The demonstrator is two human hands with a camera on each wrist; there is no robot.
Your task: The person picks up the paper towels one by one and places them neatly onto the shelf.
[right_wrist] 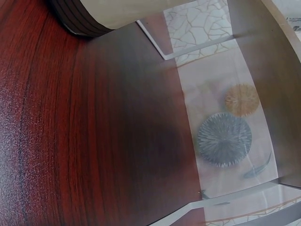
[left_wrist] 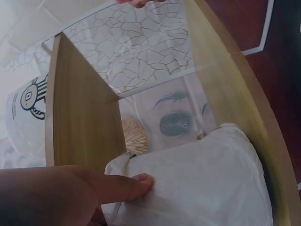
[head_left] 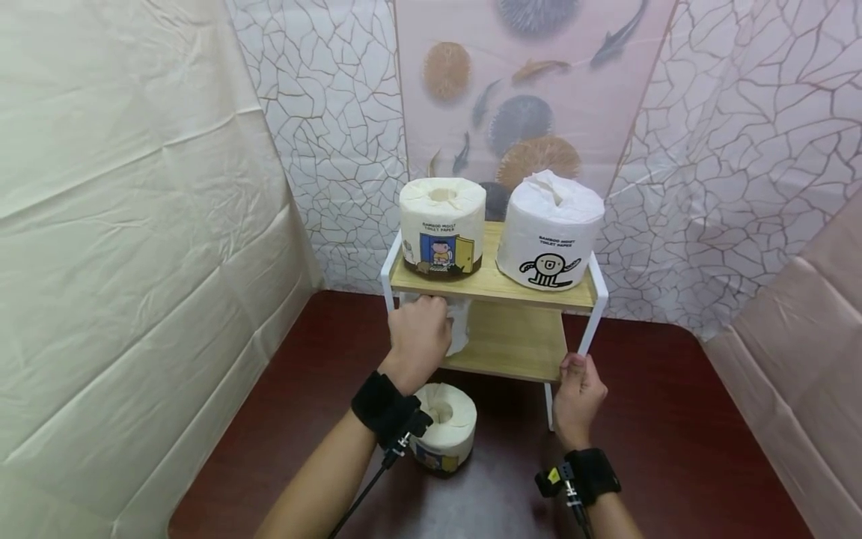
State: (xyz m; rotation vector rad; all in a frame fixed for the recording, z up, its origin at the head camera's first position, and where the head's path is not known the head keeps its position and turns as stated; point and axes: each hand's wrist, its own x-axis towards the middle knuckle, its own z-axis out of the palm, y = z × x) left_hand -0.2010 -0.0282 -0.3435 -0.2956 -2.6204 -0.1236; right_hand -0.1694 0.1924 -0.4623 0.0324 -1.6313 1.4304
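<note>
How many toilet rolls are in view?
4: a cream roll and a white roll on the top shelf, a partly hidden roll in the left hand at the lower shelf, and a fourth roll on the table. More could be hidden.

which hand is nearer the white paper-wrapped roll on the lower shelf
Left hand: it grips the white roll; the right hand is apart, holding a slim white shelf leg.

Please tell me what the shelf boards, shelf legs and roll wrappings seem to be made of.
Shelf boards: probably wood or wood-look laminate, smooth; pale tan with faint grain.
Shelf legs: perhaps white-painted metal; slim, even bars.
Roll wrappings: thin, printed paper or film, softly creased; which, I cannot tell.
</note>
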